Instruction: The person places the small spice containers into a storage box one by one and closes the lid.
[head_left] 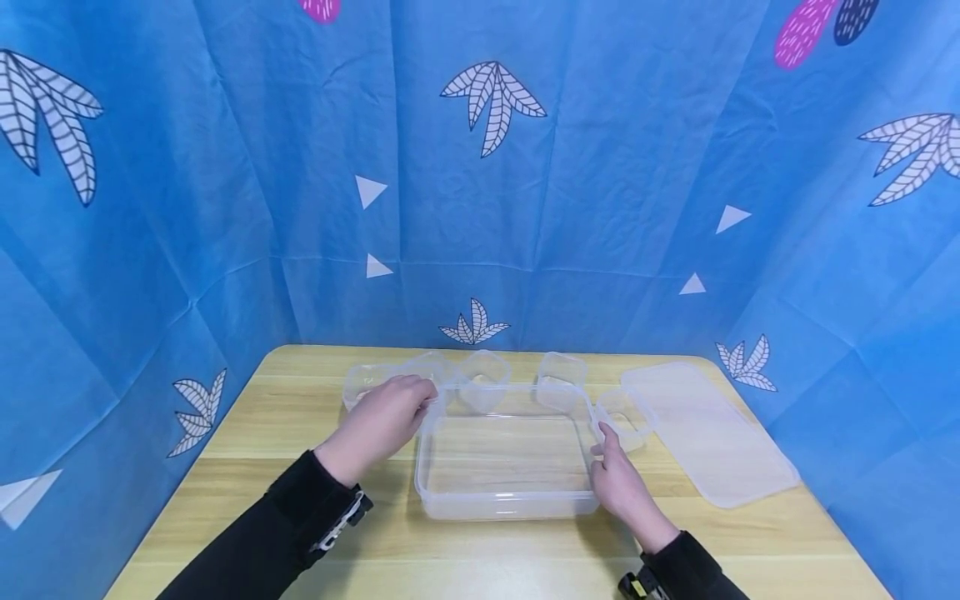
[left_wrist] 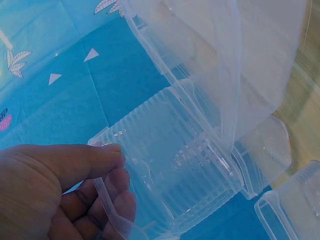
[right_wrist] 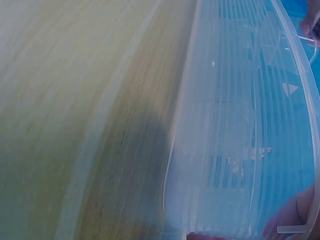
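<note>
My left hand point(head_left: 390, 408) pinches a small clear container point(left_wrist: 170, 160) by its rim near the far left corner of the large clear box point(head_left: 510, 506) on the table point(head_left: 465, 567), right hand point(head_left: 618, 479) gripping the box's right wall, probably for steadiness.

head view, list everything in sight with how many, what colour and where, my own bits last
table: one, pale wood, across the bottom
cloth: piece count unclear, blue with white, pink and dark prints, behind and beside the table
big tub: one, clear, mid-table
small tubs: apparently five, clear, behind and beside the big tub, partly overlapping in view
sheet: one, translucent whitish, flat at the table's right
wrist devices: two, mostly black, one at each wrist
sleeves: two, black, bottom edge
left hand: one, bare, pinching a small tub's rim
right hand: one, bare, gripping the big tub's right side
</note>
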